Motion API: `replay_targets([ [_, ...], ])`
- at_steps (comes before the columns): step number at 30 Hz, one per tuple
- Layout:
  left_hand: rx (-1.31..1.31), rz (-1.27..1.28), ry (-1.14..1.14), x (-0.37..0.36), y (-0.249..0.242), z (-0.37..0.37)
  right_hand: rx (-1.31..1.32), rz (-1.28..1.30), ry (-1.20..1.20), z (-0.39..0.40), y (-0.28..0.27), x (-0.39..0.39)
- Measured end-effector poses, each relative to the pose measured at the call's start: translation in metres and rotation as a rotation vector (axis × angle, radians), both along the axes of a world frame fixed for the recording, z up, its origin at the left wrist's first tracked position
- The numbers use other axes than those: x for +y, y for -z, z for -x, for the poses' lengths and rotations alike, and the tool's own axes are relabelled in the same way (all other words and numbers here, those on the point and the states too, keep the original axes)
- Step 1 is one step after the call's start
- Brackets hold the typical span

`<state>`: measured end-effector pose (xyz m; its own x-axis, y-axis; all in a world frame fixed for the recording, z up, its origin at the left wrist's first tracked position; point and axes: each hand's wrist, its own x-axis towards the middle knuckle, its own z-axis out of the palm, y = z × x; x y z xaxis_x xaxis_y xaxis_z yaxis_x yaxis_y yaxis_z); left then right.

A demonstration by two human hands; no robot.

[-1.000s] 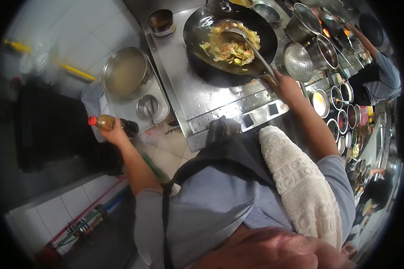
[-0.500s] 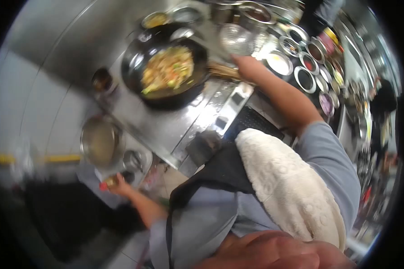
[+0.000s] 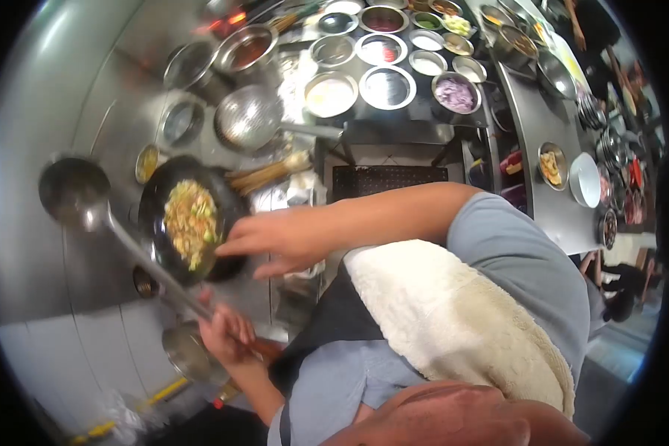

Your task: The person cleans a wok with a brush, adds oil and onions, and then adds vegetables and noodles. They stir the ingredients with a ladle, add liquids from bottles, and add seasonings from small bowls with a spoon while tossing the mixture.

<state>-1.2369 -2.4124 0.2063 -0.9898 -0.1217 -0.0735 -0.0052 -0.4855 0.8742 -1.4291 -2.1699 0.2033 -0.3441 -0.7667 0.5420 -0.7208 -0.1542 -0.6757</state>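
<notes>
My left hand [image 3: 227, 331] is closed around the handle of a long steel ladle [image 3: 152, 267]. The ladle's dark round bowl is held up to the left of the wok. My right hand [image 3: 271, 238] reaches across from the right, index finger stretched out and thumb apart, with fingertips over the near-right rim of a black wok [image 3: 156, 241]. In the wok lies a heap of chopped fried food [image 3: 191, 215] with yellow, orange and green bits. Just behind the wok is a bamboo wok brush [image 3: 271, 172].
A perforated strainer [image 3: 249, 119] rests beyond the brush. Steel bowls of ingredients, one with chopped purple onion [image 3: 455, 95], crowd the counter behind. A steel pot [image 3: 186, 349] stands low at left, near a red-capped bottle [image 3: 218, 403]. Other people [image 3: 624, 286] appear far right.
My left hand has come up from a red-capped item by the low pot and now grips the ladle. My right hand has moved from near the brush to the wok's rim. The view has turned.
</notes>
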Motion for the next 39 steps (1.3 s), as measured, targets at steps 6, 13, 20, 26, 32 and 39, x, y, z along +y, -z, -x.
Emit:
replay_targets([
  [6, -0.433, 0.292, -0.114, 0.128, 0.021, 0.016, -0.592, 0.062, 1.277, 0.142, 0.112, 0.330],
  [13, -0.655, 0.302, 0.078, 0.247, 0.040, 0.058, -0.855, 0.241, 1.779, 0.314, 0.212, 0.604],
  [20, -0.797, 0.553, 0.216, 0.319, 0.012, 0.070, -1.266, 0.807, 1.458, 0.405, 0.231, 0.659],
  [26, -0.866, 0.543, 0.256, 0.363, 0.003, 0.114, -1.084, 0.504, 1.242, 0.412, 0.216, 0.655],
  [32, -0.802, 0.494, 0.250, 0.379, 0.015, 0.146, -0.321, -0.184, 1.474, 0.357, 0.207, 0.620],
  [39, -0.762, 0.416, 0.357, 0.399, 0.021, 0.184, -0.748, 0.103, 1.566, 0.338, 0.227, 0.607],
])
